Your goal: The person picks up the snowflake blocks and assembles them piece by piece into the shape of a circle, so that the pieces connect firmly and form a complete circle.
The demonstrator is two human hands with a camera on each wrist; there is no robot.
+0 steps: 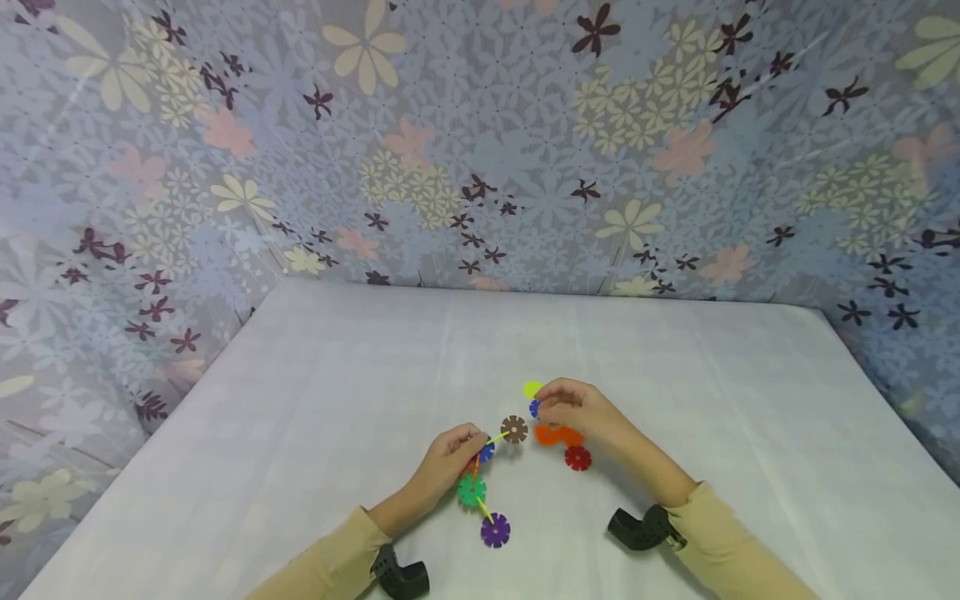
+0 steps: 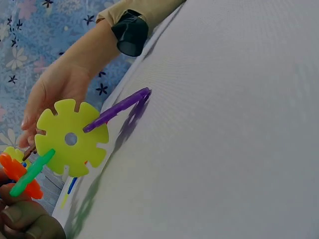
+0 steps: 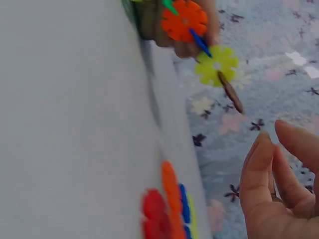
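My left hand (image 1: 438,471) pinches a chain of notched plastic discs at an orange disc (image 3: 174,24), raised above the table. A green disc (image 1: 467,493) and a purple disc (image 1: 498,540) hang toward me, joined by a yellow disc (image 2: 57,119). At the far end sits a brown disc (image 1: 513,420), fitted into another yellow disc (image 3: 230,59). My right hand (image 1: 592,414) hovers to the right of that end, thumb and fingertips slightly apart with nothing between them. Near its fingertips is a loose blue disc (image 1: 534,408), partly hidden in the head view.
Loose orange discs (image 1: 546,436), a red disc (image 1: 577,465) and a yellow disc (image 1: 532,389) lie on the white-covered table (image 1: 360,367) under and beside my right hand. Flowered fabric (image 1: 480,167) rises behind the table. Dark wrist cameras (image 1: 637,530) are strapped to both forearms.
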